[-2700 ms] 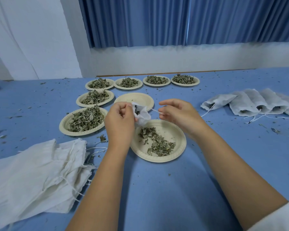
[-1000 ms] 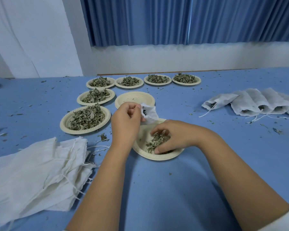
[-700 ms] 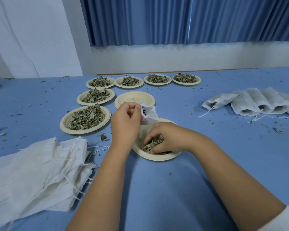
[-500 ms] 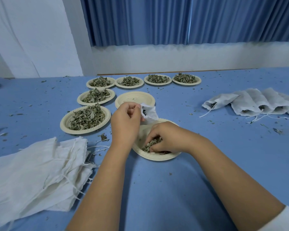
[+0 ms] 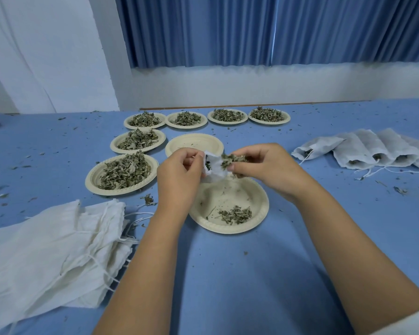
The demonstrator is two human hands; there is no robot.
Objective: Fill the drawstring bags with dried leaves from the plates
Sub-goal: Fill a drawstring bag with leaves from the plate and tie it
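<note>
My left hand [image 5: 179,171] pinches the rim of a small white drawstring bag [image 5: 215,168] and holds its mouth open above the near paper plate [image 5: 259,218]. My right hand [image 5: 269,166] grips a clump of dried leaves [image 5: 231,158] right at the bag's mouth. A small heap of leaves [image 5: 236,214] lies on that plate. To the left sit plates heaped with leaves [image 5: 125,171], and one bare plate [image 5: 195,142] lies behind my hands.
A pile of flat white bags [image 5: 51,252] lies at the near left. Several filled bags [image 5: 363,151] lie in a row at the right. More leaf plates [image 5: 228,116] line the back. Leaf crumbs dot the blue tabletop [image 5: 240,274].
My right hand has lifted from the near plate with a clump of leaves and brought it to the bag's mouth. The left hand has kept its hold on the bag.
</note>
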